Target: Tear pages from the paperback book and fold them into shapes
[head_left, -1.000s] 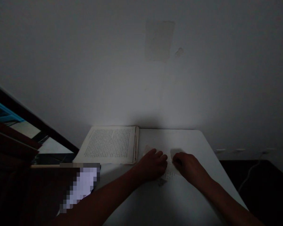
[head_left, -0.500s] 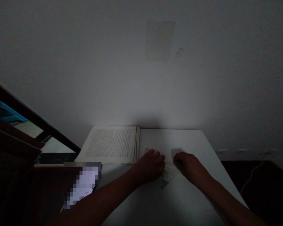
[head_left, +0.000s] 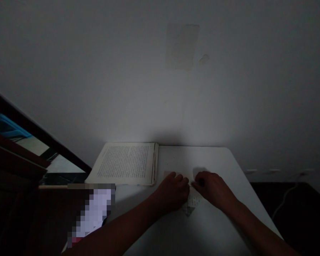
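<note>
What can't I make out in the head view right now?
In the head view:
Paper: partly hidden under the left hand.
Right hand: too dark to tell whether its fingertips grip the paper.
Book: print too small to read.
Bright item, lower left: details obscured by pixelation.

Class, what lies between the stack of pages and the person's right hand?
In the head view, the left hand lies between the stack of pages and the right hand, partly covering a printed paper.

Rows of print (head_left: 125, 160) stand on the book (head_left: 124, 167) and on the paper (head_left: 193, 202) I handle, none legible to me.
</note>
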### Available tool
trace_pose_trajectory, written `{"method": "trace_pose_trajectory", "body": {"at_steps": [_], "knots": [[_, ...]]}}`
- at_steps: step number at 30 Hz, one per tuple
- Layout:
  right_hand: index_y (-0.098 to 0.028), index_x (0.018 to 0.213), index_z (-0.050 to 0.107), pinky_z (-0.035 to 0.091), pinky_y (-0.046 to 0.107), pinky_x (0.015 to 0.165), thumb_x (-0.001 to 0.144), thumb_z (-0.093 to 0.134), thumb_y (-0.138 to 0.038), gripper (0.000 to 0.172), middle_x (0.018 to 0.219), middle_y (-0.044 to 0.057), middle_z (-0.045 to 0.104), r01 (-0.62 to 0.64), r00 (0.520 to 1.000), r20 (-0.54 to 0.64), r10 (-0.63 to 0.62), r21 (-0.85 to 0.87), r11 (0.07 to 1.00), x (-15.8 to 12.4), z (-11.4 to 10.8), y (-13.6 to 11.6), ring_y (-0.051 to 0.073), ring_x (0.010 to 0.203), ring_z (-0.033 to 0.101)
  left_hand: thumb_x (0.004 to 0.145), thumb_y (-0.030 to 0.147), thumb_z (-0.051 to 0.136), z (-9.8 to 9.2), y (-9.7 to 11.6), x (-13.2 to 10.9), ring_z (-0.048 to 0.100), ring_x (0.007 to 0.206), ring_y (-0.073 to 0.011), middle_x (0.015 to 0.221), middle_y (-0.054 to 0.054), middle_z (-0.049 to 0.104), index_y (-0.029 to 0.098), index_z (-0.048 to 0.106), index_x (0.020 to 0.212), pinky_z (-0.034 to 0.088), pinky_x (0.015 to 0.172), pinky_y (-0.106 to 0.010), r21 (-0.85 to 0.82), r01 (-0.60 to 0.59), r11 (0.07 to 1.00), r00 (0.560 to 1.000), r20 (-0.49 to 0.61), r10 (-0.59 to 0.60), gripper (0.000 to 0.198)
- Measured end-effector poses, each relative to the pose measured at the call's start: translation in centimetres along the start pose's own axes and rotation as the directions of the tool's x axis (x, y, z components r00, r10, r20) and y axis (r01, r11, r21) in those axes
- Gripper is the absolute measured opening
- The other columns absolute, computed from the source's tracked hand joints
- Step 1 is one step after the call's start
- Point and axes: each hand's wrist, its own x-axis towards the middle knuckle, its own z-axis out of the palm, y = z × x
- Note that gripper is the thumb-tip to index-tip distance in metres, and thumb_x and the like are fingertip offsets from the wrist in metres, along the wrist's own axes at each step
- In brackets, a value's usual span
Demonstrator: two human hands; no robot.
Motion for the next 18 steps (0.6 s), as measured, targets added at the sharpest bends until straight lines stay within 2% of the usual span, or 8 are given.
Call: {"method": "trace_pose_trajectory", "body": {"at_steps": [8,18], "knots": [[-0.02,0.065,0.061,0.038,0.027,0.056,0.074,0.061,-0.039,0.021,0.067,0.004,0.068,-0.089,0.996,-0.015,0.089,0.001,0.996,0.5,0.5,-0.6,0.019,0.063,0.062,0.086,0.018,0.049,0.4,0.2,-0.9,0.049,0.073,-0.0207,0.079,-0.006,0.052,0.013,0.057,0.083,0.036,0.063,-0.035,0.033,0.043,0.999,0.999,-0.017,-0.043,0.01],[-0.02,0.063,0.06,0.038,0.027,0.055,0.075,0.059,-0.044,0.027,0.063,0.004,0.066,-0.088,0.996,-0.015,0.089,0.045,0.995,0.3,0.7,-0.5,0.018,0.059,0.06,0.087,0.019,0.047,-0.2,0.1,-3.1,0.051,0.079,-0.0219,0.085,-0.007,0.055,0.013,0.058,0.086,0.04,0.069,-0.037,-0.01,0.173,0.985,0.982,0.083,-0.172,0.012]]}}
